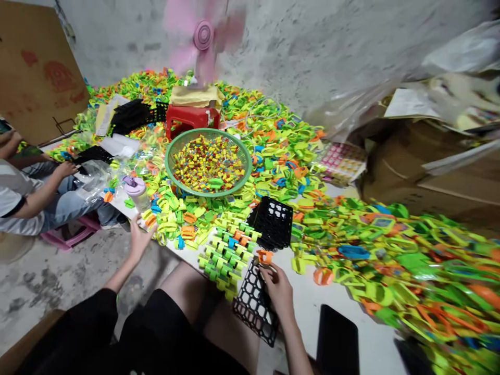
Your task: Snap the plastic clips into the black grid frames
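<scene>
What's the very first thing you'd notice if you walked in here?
The huge heap of bright green, yellow and orange plastic pieces spread over the whole table. In its middle sits a green basket full of small yellow and red bits, and behind that stands a pink fan, its blades blurred, on a red stool. Near the front edge, the person's right hand holds a black grid tray.

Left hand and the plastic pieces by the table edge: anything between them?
Nothing visible does. The left hand lies open right at the edge of the plastic pieces; the purple-lidded cup stands just beyond, not between. The right hand grips the black grid tray.
</scene>
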The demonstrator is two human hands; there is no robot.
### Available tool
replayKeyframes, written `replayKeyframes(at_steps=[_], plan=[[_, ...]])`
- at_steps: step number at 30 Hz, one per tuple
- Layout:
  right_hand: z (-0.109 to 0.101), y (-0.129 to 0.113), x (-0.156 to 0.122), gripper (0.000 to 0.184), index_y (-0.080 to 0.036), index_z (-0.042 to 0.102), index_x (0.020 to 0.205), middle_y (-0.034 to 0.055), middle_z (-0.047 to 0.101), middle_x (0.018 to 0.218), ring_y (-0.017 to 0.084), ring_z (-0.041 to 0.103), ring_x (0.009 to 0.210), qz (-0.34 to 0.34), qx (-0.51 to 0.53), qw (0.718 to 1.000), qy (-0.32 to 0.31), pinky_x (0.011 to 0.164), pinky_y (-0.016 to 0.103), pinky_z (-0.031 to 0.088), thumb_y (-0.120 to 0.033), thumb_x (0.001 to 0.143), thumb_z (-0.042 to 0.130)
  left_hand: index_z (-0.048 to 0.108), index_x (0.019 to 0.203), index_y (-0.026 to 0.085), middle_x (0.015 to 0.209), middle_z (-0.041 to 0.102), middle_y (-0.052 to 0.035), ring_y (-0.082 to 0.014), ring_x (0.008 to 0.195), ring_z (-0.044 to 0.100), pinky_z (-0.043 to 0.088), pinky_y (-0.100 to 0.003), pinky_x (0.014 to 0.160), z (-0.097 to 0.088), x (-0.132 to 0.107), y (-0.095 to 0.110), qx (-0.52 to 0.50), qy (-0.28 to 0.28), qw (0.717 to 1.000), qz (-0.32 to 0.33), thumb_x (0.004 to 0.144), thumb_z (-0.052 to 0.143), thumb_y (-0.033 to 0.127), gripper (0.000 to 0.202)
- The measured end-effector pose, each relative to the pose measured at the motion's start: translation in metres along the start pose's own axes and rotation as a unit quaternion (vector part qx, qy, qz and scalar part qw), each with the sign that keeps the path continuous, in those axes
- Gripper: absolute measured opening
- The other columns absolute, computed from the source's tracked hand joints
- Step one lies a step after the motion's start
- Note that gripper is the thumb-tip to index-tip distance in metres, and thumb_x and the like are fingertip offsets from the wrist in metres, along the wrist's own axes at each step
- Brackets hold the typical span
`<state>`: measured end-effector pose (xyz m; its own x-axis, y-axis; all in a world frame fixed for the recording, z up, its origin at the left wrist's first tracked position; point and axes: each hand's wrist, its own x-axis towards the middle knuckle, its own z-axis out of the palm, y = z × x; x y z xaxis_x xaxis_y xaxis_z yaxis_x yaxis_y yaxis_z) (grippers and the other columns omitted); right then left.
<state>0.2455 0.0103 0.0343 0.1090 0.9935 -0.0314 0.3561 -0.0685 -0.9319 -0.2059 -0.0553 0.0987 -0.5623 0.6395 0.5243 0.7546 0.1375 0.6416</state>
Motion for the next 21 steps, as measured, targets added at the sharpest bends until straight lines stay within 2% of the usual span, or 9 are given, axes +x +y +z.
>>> replayKeyframes(at_steps=[1,3,5,8,11,13,15,18,21], plan=[[-0.005,-0.001,-0.003,0.061,-0.016,0.061,0.109,0.0108,0.071,0.094,0.025,0.068,0.086,0.004,0.01,1.0,0.012,0.08,0.039,0.054,-0.061,0.069,0.066,0.044,0.129,0.007,0.133,0.053,-0.0226,-0.0301,0.126,0.053,0.044,-0.048,0.106,0.005,0.025,-0.01,-0.009,0.029,0.999,-0.04,0.07,0.08,0.042,0.077],[-0.014,-0.003,-0.01,0.062,-0.016,0.06,0.113,0.0106,0.069,0.098,0.024,0.068,0.088,0.009,0.016,0.999,0.033,0.082,0.038,0.054,-0.059,0.069,0.067,0.04,0.13,0.004,0.142,0.044,-0.025,-0.032,0.137,0.039,0.031,-0.049,0.116,0.019,0.065,-0.024,-0.044,0.048,0.995,-0.081,0.068,0.082,0.044,0.085],[-0.024,-0.005,-0.017,0.064,-0.015,0.059,0.114,0.011,0.067,0.102,0.023,0.067,0.089,0.016,0.007,0.999,0.048,0.083,0.036,0.053,-0.06,0.069,0.066,0.036,0.13,0.003,0.145,0.04,-0.0252,-0.029,0.14,0.034,0.026,-0.045,0.119,0.033,0.093,-0.029,-0.105,0.078,0.985,-0.11,0.069,0.08,0.045,0.086],[-0.035,-0.006,-0.028,0.07,-0.013,0.059,0.115,0.0107,0.066,0.099,0.024,0.067,0.088,0.044,-0.012,0.997,0.059,0.082,0.037,0.053,-0.064,0.067,0.064,0.03,0.134,0.005,0.144,0.042,-0.0244,-0.0261,0.136,0.041,0.031,-0.042,0.116,0.048,0.117,-0.029,-0.121,0.103,0.972,-0.175,0.065,0.085,0.035,0.093],[-0.042,-0.002,-0.037,0.074,-0.013,0.059,0.113,0.0101,0.067,0.091,0.027,0.067,0.085,0.078,-0.029,0.995,0.058,0.081,0.039,0.053,-0.066,0.061,0.065,0.034,0.133,0.009,0.138,0.05,-0.0212,-0.0247,0.128,0.05,0.039,-0.038,0.11,0.048,0.127,-0.027,-0.103,0.109,0.964,-0.221,0.066,0.083,0.027,0.085],[-0.046,0.001,-0.039,0.074,-0.014,0.061,0.107,0.0105,0.068,0.09,0.029,0.067,0.085,0.091,-0.042,0.994,0.054,0.079,0.04,0.053,-0.068,0.057,0.064,0.038,0.129,0.01,0.135,0.052,-0.0196,-0.0251,0.126,0.052,0.041,-0.038,0.108,0.038,0.13,-0.023,-0.096,0.112,0.967,-0.209,0.065,0.083,0.028,0.08],[-0.05,0.003,-0.04,0.071,-0.017,0.062,0.1,0.0119,0.069,0.092,0.031,0.067,0.086,0.092,-0.056,0.993,0.053,0.078,0.041,0.053,-0.071,0.054,0.064,0.039,0.129,0.012,0.135,0.051,-0.0189,-0.0261,0.127,0.051,0.041,-0.039,0.109,0.02,0.13,-0.015,-0.092,0.121,0.974,-0.166,0.064,0.084,0.032,0.081],[-0.054,0.002,-0.038,0.067,-0.019,0.062,0.095,0.0168,0.068,0.105,0.033,0.066,0.089,0.086,-0.078,0.992,0.057,0.078,0.043,0.053,-0.071,0.054,0.062,0.039,0.13,0.014,0.132,0.053,-0.0175,-0.0285,0.127,0.052,0.042,-0.043,0.109,-0.021,0.122,0.01,-0.093,0.115,0.987,-0.069,0.061,0.084,0.047,0.089],[-0.052,-0.002,-0.036,0.067,-0.018,0.063,0.096,0.019,0.065,0.112,0.034,0.065,0.09,0.094,-0.094,0.989,0.062,0.078,0.044,0.053,-0.072,0.056,0.059,0.043,0.129,0.015,0.125,0.059,-0.015,-0.0311,0.122,0.056,0.046,-0.047,0.106,-0.07,0.096,0.047,-0.107,0.084,0.99,0.038,0.05,0.079,0.073,0.104]])
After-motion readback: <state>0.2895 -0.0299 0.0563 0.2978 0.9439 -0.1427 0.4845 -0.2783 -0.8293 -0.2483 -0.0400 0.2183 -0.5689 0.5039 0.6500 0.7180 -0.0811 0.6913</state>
